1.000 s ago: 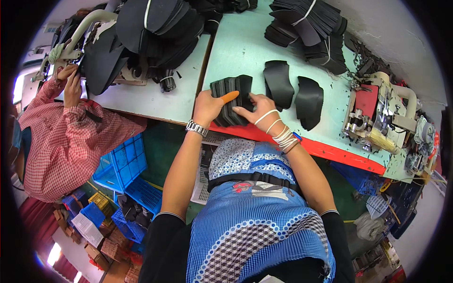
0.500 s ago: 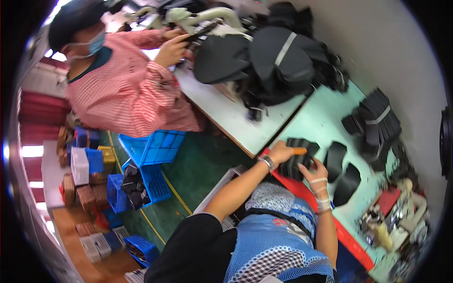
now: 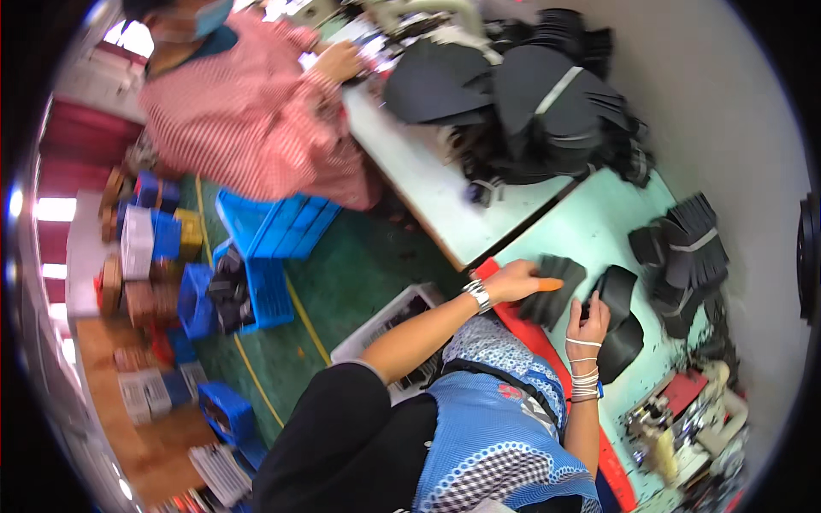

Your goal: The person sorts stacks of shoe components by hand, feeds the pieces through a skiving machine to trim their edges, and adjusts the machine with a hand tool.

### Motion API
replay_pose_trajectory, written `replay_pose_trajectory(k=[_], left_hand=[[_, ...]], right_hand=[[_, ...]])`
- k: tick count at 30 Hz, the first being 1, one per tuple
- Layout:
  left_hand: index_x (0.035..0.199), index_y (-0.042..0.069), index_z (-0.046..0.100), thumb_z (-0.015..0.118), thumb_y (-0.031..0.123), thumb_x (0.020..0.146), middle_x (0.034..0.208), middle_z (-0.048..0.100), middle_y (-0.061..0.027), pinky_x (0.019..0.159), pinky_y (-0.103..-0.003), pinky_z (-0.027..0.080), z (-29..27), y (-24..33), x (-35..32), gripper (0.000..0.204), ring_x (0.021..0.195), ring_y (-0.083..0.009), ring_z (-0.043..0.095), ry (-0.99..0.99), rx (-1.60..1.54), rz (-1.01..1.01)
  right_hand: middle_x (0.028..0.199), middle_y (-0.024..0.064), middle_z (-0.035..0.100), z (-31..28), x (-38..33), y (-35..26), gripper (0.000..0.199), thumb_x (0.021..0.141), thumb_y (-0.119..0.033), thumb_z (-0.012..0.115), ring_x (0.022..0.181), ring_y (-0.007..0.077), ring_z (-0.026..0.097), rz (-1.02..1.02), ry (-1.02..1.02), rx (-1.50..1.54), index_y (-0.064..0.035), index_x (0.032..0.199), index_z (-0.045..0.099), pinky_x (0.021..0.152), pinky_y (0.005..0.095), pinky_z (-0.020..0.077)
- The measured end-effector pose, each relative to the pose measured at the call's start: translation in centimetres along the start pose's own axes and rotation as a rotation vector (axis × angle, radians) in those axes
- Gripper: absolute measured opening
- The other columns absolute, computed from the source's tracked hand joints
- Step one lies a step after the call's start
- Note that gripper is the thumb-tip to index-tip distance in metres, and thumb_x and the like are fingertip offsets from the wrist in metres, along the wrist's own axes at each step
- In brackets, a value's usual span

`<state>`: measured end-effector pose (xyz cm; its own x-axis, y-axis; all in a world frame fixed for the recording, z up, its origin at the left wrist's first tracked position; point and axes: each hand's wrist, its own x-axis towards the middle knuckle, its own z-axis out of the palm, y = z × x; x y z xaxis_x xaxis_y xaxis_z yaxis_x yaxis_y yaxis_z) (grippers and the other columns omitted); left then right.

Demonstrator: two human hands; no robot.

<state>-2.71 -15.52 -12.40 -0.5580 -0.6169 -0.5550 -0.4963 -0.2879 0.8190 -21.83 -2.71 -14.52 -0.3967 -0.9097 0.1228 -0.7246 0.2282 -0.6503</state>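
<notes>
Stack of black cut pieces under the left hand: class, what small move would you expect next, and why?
Probably the left hand steadies the stack of black cut pieces while the right hand lifts the curved black piece it touches. Both hands already rest on these on the green table.

Matt black fabric pieces
</notes>
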Motion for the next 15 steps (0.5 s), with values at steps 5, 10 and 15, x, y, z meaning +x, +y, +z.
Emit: replay_pose_trajectory(k=[5, 10, 15], left_hand=[[0.071, 0.005, 0.052, 0.085, 0.053, 0.065, 0.074, 0.048, -0.0021, 0.052, -0.033, 0.033, 4.4, -1.5, 3.1, 0.059, 0.067, -0.0123, 0.039, 0.073, -0.243, 0.109], [0.095, -0.002, 0.065, 0.081, 0.029, 0.076, 0.086, 0.068, -0.0083, 0.066, -0.030, 0.054, 5.6, -1.1, 1.7, 0.040, 0.074, -0.0184, 0.067, -0.033, -0.769, -0.015], [0.097, -0.001, 0.068, 0.077, 0.018, 0.080, 0.089, 0.069, -0.0076, 0.062, -0.031, 0.054, 5.5, -1.2, 0.3, 0.027, 0.073, -0.0152, 0.067, -0.297, -1.193, -0.092]], right_hand=[[0.083, 0.0034, 0.065, -0.1, 1.5, 1.9, 0.031, 0.098, -0.020, 0.057, 0.075, 0.0083, 0.056, 0.351, -0.455, 0.299, 0.0073, 0.111, 0.065, 0.065, 0.0264, 0.0456], [0.103, 0.0067, 0.068, -2.3, 0.5, -0.4, 0.027, 0.096, -0.011, 0.059, 0.085, 0.0115, 0.063, 0.604, -0.375, 1.076, 0.0077, 0.115, 0.062, 0.077, 0.0259, 0.0507], [0.085, 0.0037, 0.067, -2.5, 1.3, -3.6, 0.020, 0.094, -0.014, 0.061, 0.073, 0.0073, 0.052, 0.317, -0.343, 0.297, 0.0056, 0.098, 0.066, 0.068, 0.0247, 0.0451]])
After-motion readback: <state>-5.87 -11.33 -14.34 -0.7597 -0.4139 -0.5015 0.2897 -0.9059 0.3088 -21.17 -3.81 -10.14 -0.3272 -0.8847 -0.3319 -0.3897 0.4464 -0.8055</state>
